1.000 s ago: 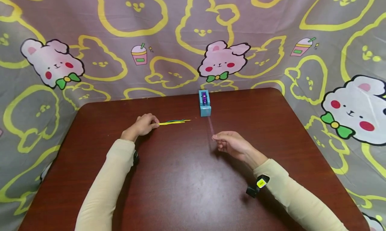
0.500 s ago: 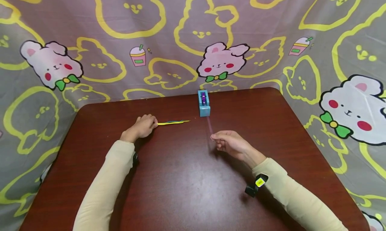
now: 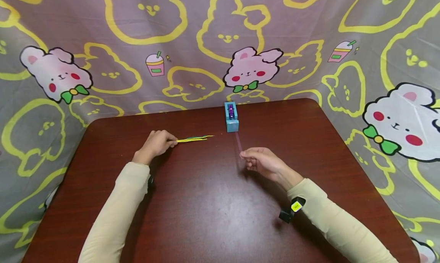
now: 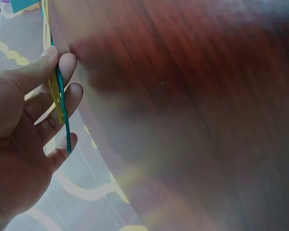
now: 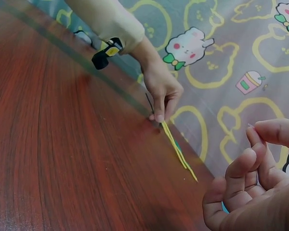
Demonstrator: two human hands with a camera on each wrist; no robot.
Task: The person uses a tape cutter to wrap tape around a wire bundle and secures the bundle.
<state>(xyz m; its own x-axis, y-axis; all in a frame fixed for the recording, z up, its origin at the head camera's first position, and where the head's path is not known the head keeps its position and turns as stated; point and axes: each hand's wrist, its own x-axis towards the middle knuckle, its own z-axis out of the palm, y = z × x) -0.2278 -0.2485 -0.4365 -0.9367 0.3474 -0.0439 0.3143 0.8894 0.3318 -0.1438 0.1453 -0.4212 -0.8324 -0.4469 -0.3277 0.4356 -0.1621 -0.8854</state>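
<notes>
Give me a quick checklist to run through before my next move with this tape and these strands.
1. Left hand pinching the strands: ok.
2. Right hand holding the tape strip's free end: ok.
3. Strip reaching back to the blue dispenser: ok.
4. Strand tips even: not ok, staggered.
5. Strip touching the strands: not ok, apart.
6. Dispenser secured against sliding: cannot tell.

The left hand pinches with its thumb and first finger, and its other fingers bend loosely beside the pinch, with gaps between them. The right hand pinches too, its other fingers curled under the grip. Behind each grip a bit of bare wrist shows, then the left arm and the right arm, both in long sleeves, slant back and apart
</notes>
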